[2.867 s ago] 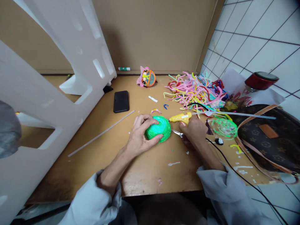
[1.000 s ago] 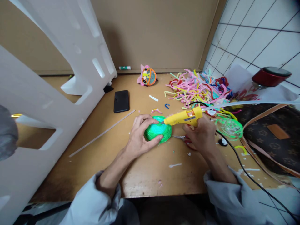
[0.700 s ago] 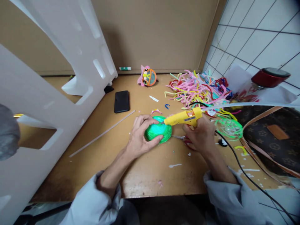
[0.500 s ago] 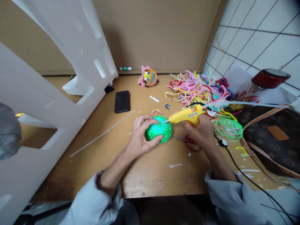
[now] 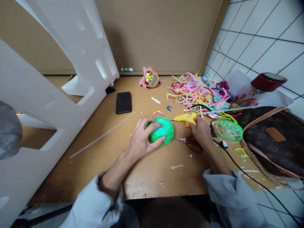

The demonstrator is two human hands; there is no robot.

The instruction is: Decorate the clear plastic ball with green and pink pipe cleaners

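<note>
My left hand [image 5: 142, 139] is wrapped round a green dome of coiled pipe cleaner [image 5: 162, 130] on the wooden table [image 5: 152, 167]. My right hand [image 5: 200, 133] grips a yellow hot glue gun [image 5: 184, 118] that lies low on the table, its nozzle pointing left just past the dome's upper right edge. A long clear glue stick [image 5: 228, 110] juts from the gun's back to the right. Small scissors [image 5: 184, 139] lie under my right hand.
A heap of coloured pipe cleaners [image 5: 197, 91] lies at the back right, a green coil [image 5: 229, 130] beside a brown patterned bag [image 5: 273, 139]. A black phone [image 5: 123, 102], a small orange-and-pink figure [image 5: 150, 78], a loose glue stick [image 5: 102, 135] and white foam pieces [image 5: 59, 76] fill the left.
My right hand has drawn the glue gun's nozzle off the green dome and lowered the gun to the table. My left hand has stayed on the dome.
</note>
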